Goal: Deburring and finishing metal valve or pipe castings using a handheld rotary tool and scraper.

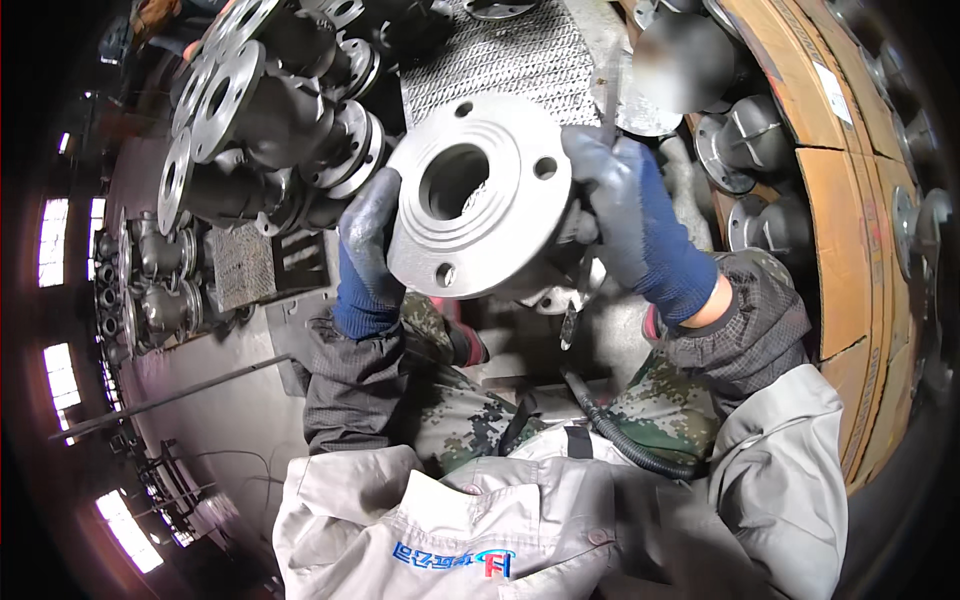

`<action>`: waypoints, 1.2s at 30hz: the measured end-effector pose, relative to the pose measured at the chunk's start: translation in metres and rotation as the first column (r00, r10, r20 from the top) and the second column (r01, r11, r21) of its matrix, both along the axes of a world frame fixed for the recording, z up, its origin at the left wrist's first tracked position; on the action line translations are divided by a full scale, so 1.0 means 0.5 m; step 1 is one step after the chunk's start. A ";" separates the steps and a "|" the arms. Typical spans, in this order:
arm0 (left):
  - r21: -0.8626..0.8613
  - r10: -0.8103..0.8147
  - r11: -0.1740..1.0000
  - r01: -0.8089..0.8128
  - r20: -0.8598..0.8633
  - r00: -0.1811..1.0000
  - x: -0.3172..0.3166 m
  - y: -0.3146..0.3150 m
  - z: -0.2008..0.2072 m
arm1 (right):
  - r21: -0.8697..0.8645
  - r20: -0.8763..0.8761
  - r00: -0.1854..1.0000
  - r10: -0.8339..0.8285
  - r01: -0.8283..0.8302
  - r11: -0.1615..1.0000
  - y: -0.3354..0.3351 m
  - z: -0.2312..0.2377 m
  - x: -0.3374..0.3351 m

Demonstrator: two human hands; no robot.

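Note:
I hold a grey cast metal valve body (480,195) up in front of me, its round flange with a central bore and bolt holes facing me. My left hand (368,250), in a blue and grey glove, grips the flange's left edge. My right hand (635,225), gloved the same way, clasps the right side behind the flange. The rest of the valve body is mostly hidden behind the flange.
A pile of dark flanged valve castings (270,120) lies at upper left, more (150,290) at far left. A metal grating (500,50) sits behind. Stacked cardboard (850,200) with further castings (750,140) curves along the right. A black hose (620,435) crosses my lap.

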State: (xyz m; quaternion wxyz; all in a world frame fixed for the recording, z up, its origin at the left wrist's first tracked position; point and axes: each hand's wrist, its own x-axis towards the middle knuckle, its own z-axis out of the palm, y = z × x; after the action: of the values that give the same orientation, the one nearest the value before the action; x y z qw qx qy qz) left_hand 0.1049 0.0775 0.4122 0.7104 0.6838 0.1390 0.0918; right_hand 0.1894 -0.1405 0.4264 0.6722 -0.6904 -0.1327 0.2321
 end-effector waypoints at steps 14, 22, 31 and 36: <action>0.089 0.180 0.976 -0.196 0.166 0.970 0.002 -0.063 0.035 | -0.274 0.335 0.931 -0.142 0.240 0.931 -0.013 -0.062 0.020; 0.277 -0.187 0.954 0.114 0.255 0.949 0.017 -0.169 0.015 | -0.109 0.531 0.820 -0.211 0.313 0.944 0.013 -0.099 -0.031; -0.240 0.291 0.886 -0.397 -0.378 0.879 0.005 0.122 -0.162 | 0.006 0.069 0.944 -0.322 0.323 0.946 -0.122 -0.223 0.009; -0.122 -0.100 0.988 0.098 -0.006 0.995 0.017 0.056 -0.209 | 0.006 -0.170 0.908 -0.384 0.390 0.921 -0.136 -0.242 0.008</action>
State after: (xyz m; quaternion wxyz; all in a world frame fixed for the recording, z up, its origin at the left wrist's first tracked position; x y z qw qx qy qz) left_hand 0.1132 0.1057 0.3076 0.7535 0.6459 0.1145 0.0437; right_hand 0.1932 -0.2084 0.3052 0.7271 -0.6678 0.0585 0.1480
